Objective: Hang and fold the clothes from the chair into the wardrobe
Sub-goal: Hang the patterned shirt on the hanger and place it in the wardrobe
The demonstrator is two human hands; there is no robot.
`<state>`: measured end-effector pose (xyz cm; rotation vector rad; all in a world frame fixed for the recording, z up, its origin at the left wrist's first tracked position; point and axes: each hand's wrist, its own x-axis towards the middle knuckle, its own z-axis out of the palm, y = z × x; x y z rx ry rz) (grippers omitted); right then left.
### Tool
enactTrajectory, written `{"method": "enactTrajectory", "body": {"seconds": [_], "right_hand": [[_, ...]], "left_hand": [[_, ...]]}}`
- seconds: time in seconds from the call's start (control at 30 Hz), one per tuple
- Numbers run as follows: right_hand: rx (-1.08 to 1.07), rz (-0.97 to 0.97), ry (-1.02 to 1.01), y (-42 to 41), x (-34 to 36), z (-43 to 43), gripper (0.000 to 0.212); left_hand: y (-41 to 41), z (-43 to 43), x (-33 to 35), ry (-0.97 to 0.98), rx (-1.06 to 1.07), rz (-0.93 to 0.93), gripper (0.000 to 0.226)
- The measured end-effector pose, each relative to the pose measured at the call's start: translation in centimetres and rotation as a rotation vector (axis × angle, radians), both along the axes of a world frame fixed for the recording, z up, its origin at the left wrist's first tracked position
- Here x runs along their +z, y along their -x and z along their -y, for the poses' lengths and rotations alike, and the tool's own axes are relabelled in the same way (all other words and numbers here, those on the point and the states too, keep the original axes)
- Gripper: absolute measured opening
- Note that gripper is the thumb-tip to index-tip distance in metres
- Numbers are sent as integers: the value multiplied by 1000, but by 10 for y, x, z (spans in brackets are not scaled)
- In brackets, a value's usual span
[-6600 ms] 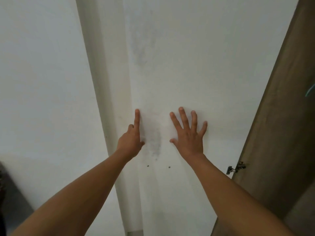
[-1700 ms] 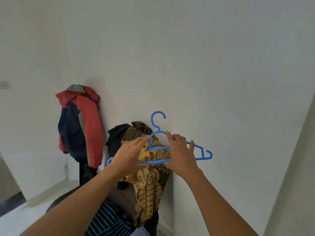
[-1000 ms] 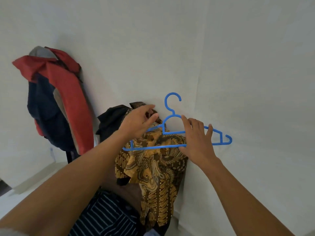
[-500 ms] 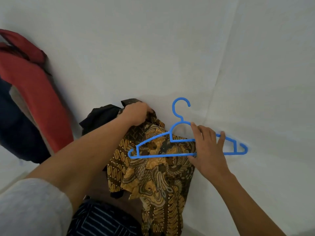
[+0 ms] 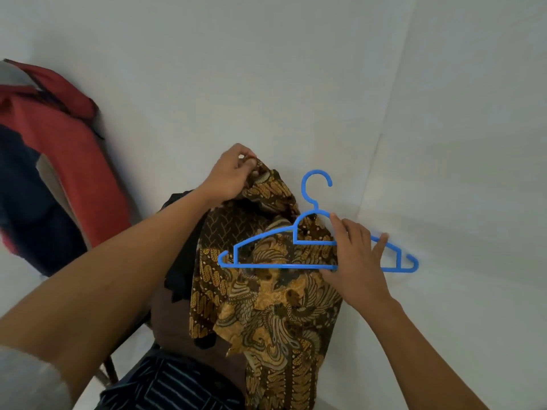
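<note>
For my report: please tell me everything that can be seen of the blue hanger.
The blue hanger is thin and looks like plastic: an open hook on top, sloped shoulders, a small inner bar, a straight bottom bar and looped ends. It carries no garment. It is roughly upright, hook up, in front of the patterned shirt. The right hand grips it right of its middle; the left hand does not touch it.

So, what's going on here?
A person is getting a brown and gold batik shirt ready to hang. The left hand pinches its top edge and holds it up, while the right hand grips a blue hanger in front of it. The hanger is not yet inside the shirt. A striped garment lies below; a red and navy jacket hangs at the left.
</note>
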<state>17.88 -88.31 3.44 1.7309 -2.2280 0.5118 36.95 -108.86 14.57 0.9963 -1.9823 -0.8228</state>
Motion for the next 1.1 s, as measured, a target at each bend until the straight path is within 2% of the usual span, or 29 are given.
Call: {"method": "enactTrajectory", "body": {"seconds": [0.07, 0.13, 0.23, 0.3, 0.43, 0.5, 0.57, 0.63, 0.8, 0.87, 0.97, 1.1], "right_hand": [[13, 6, 9, 0, 6, -4, 110], [24, -9, -4, -1, 11, -10, 110], [53, -23, -28, -2, 13, -18, 111], [59, -37, -24, 0, 12, -23, 113], [52, -24, -38, 10, 13, -34, 111], [48, -3, -34, 15, 12, -38, 110], [36, 7, -39, 18, 12, -40, 111], [27, 12, -46, 21, 13, -41, 111], [-5, -1, -37, 24, 16, -39, 113], [-12, 10, -24, 23, 20, -38, 112], [-22, 11, 1, 22, 29, -37, 111], [-33, 8, 28, 19, 44, -36, 110]], "left_hand": [[-9, -7, 10, 26, 55, -55, 9], [-20, -11, 13, 0, 46, -5, 12], [-34, -13, 1, -29, -46, 354, 17], [-34, -17, -8, -130, -94, 534, 22], [-21, -23, -18, -297, -74, 656, 58], [-13, -21, -24, -221, -48, 738, 66], [-8, -16, -29, -42, 50, 820, 58], [-4, -13, -32, 67, 139, 796, 47], [-2, -18, -28, 84, 109, 717, 28], [-6, -19, -22, 111, 63, 754, 19], [-16, -18, -14, 171, 31, 910, 32], [-32, -18, -4, 242, 17, 918, 49]]}}
